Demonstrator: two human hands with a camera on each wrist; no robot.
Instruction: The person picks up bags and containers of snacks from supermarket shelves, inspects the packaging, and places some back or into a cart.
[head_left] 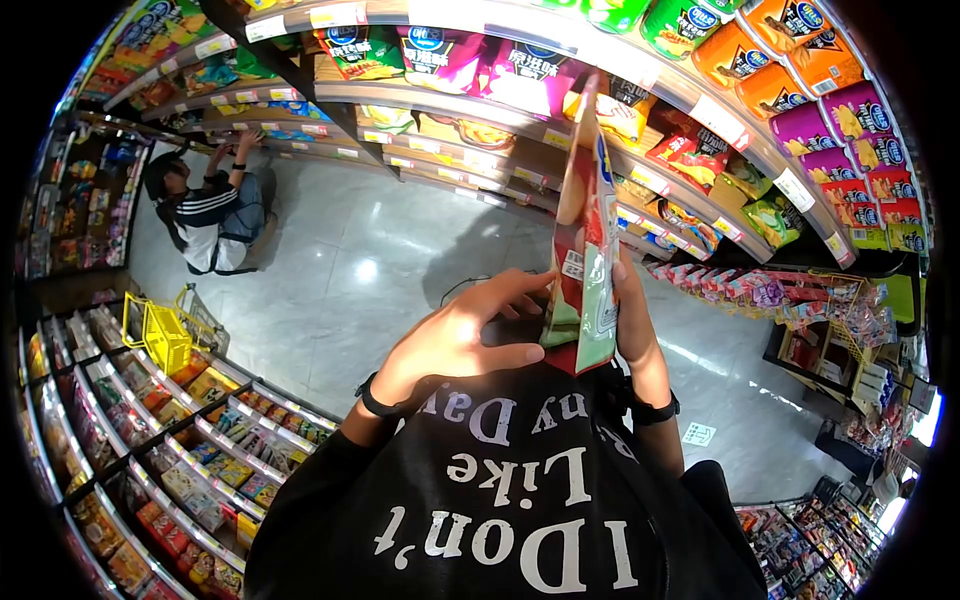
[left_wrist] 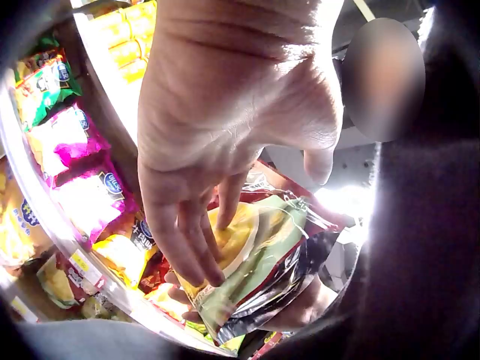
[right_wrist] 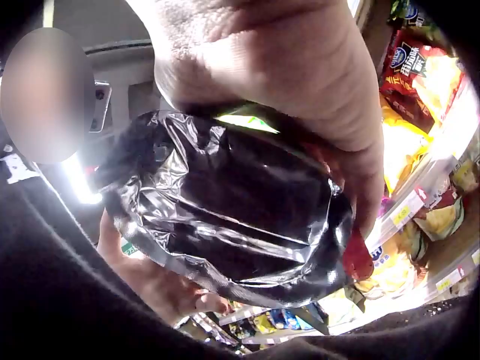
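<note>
A red and green snack bag point(head_left: 600, 250) stands upright, seen almost edge-on, in front of the chest in the head view. My right hand point(head_left: 640, 320) holds it from the right side; its fingertips point(left_wrist: 176, 289) come round the bag's edge in the left wrist view. My left hand point(head_left: 450, 330) is at the other face, fingers loosely extended and thumb apart. In the left wrist view those fingers overlap the printed front of the bag. The right wrist view shows a shiny black side of the bag point(right_wrist: 232, 195) under the right palm, which hides part of it.
Shelves of chip bags point(head_left: 530, 75) and canisters point(head_left: 800, 130) curve ahead and to the right. Low snack racks point(head_left: 190, 450) stand at the left, near a yellow basket point(head_left: 165, 335). Another person point(head_left: 220, 215) crouches by the far shelf on the grey floor point(head_left: 350, 230).
</note>
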